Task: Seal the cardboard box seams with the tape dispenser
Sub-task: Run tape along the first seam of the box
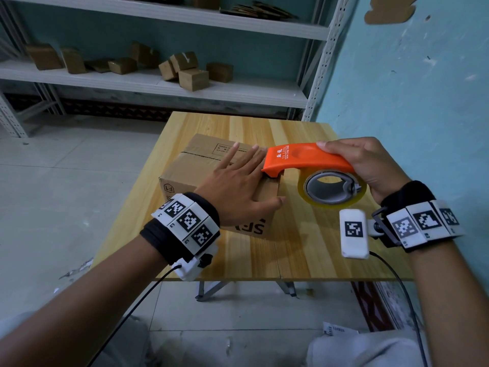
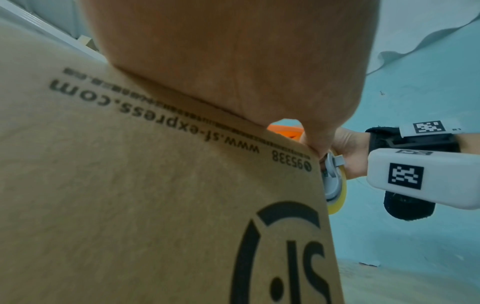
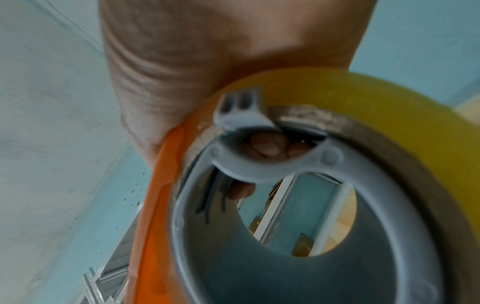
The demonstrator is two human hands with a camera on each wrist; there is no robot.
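A brown cardboard box (image 1: 195, 162) with black print lies on the wooden table (image 1: 317, 250). My left hand (image 1: 235, 181) presses flat on its top with straight, spread fingers, thumb at the right corner. My right hand (image 1: 370, 165) grips an orange tape dispenser (image 1: 304, 157) holding a yellowish tape roll (image 1: 332, 189). The dispenser's nose touches the box's top right edge, beside my left fingertips. In the left wrist view the box side (image 2: 155, 195) fills the frame under my palm (image 2: 233, 61). In the right wrist view the tape roll (image 3: 389, 115) and grey hub (image 3: 285, 267) sit close up.
A grey metal shelf (image 1: 158, 83) with several small cardboard boxes stands behind the table. A teal wall (image 1: 410, 88) runs along the right. The table's front edge (image 1: 264, 279) is near me; tiled floor (image 1: 66, 181) lies to the left. Cables hang from both wrists.
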